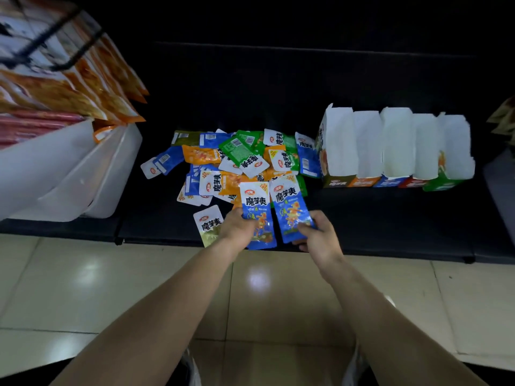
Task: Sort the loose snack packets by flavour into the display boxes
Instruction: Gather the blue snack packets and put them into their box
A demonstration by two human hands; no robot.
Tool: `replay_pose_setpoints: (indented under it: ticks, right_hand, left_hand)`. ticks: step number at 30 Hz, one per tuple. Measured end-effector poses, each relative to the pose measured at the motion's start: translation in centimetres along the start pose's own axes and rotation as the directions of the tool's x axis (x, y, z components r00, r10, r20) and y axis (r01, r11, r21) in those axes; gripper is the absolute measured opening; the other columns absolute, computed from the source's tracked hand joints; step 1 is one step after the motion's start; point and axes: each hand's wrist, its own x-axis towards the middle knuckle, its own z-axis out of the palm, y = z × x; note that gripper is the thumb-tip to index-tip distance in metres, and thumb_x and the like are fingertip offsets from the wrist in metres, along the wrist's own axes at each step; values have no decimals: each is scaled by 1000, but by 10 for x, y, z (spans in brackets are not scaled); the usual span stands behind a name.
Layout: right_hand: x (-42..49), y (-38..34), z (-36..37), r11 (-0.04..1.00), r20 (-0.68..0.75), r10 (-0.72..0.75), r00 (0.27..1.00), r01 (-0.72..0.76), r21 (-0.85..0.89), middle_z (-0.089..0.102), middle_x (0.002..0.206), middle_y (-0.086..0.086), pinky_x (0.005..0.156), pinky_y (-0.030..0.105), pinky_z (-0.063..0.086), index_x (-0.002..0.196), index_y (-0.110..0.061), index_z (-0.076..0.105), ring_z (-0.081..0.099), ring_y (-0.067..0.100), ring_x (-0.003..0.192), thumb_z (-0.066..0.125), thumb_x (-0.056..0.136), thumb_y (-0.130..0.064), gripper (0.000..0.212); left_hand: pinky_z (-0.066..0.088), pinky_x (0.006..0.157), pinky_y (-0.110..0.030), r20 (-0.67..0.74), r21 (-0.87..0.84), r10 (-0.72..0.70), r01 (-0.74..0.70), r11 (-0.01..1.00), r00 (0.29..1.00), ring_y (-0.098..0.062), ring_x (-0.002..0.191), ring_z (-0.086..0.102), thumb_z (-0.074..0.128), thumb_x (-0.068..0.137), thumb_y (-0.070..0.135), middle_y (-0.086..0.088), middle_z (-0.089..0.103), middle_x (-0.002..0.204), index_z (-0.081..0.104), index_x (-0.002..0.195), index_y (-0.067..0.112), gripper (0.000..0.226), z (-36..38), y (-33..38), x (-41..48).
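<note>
A heap of loose snack packets [237,160] in blue, orange, green and olive lies on the dark shelf [362,218]. My left hand [239,228] holds one blue packet [257,207] by its lower part, upright over the shelf's front edge. My right hand [316,235] pinches a second blue packet [291,210] beside it. An olive packet [209,225] lies just left of my left hand. Several open display boxes [395,146] with white flaps stand in a row to the right, their fronts olive, orange, blue, red and green.
White plastic bins [69,174] holding large orange and red snack bags [69,87] stand at the left. A pale tiled floor [264,296] lies below the shelf edge. More goods show at the far right edge [504,118].
</note>
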Motion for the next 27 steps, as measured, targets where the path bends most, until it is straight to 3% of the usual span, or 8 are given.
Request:
replay_pose_setpoints:
  ticks: [2, 5, 9, 13, 18, 22, 25, 27]
  right_hand:
    - [-3, 1, 1, 999, 64, -2, 998, 4, -32, 65, 87, 1, 60, 26, 45, 99, -16, 54, 60, 13, 62, 54, 98, -5, 10]
    - [0, 6, -2, 996, 114, -12, 993, 22, -82, 66, 87, 1, 61, 24, 48, 104, -15, 56, 61, 9, 61, 56, 98, -8, 9]
    - [12, 11, -2, 993, 189, -41, 981, 61, -101, 67, 90, 2, 61, 19, 51, 108, -18, 57, 63, 5, 64, 55, 101, -14, 9]
    - [24, 17, 2, 994, 240, -50, 970, 72, -82, 68, 87, 3, 58, 15, 50, 109, -10, 58, 63, 4, 63, 56, 101, -12, 9]
    - [41, 20, 13, 968, 123, -47, 991, 76, -241, 72, 81, 1, 60, 30, 53, 91, -18, 61, 67, 15, 68, 72, 90, -32, 18]
    - [77, -4, 9, 728, -51, -294, 954, 189, -659, 59, 122, 1, 81, 35, 51, 118, -20, 59, 60, 22, 104, 60, 96, -37, 28]
    - [116, -21, 5, 486, 79, -440, 895, 312, -816, 32, 155, 9, 106, 45, 43, 149, -14, 36, 39, 30, 137, 58, 95, -19, 58]
    - [140, -28, 7, 472, 125, -376, 918, 306, -827, 16, 165, 8, 116, 47, 32, 157, -13, 21, 24, 32, 148, 54, 98, -22, 68]
  left_hand:
    - [59, 84, -45, 24, -138, -54, 56, 989, 998, -30, 96, 71, 57, 98, 8, -12, 72, 106, 64, 98, 16, 11, 9, -1, -1]
    - [61, 76, -42, 68, -245, -74, 88, 965, 995, -28, 101, 71, 56, 102, 22, -12, 69, 117, 58, 119, 9, 22, 18, 0, 2]
    - [63, 66, -36, 66, -206, -16, 29, 978, 998, -21, 90, 73, 60, 100, 29, -11, 71, 112, 58, 119, 8, 29, 20, 0, 12]
    - [60, 84, -52, 76, -139, 25, -14, 990, 997, -23, 91, 74, 69, 93, 36, -5, 75, 104, 64, 114, 15, 29, 17, 6, 29]
    - [57, 74, -32, 71, 71, 122, -127, 989, 990, -17, 93, 70, 72, 91, 27, 3, 73, 104, 64, 115, 18, 27, 15, 4, 48]
    - [51, 68, -32, 23, 157, 137, -139, 978, 990, -19, 84, 64, 68, 94, 29, 1, 66, 93, 59, 110, 14, 24, -1, 2, 60]
    - [40, 61, -26, 13, 202, 153, -152, 968, 988, -16, 80, 59, 67, 95, 29, 2, 60, 88, 55, 105, 15, 21, -18, -3, 71]
    - [45, 70, -29, 8, 197, 159, -157, 968, 987, -21, 94, 62, 68, 94, 31, -1, 64, 103, 56, 112, 15, 27, -25, -5, 75]
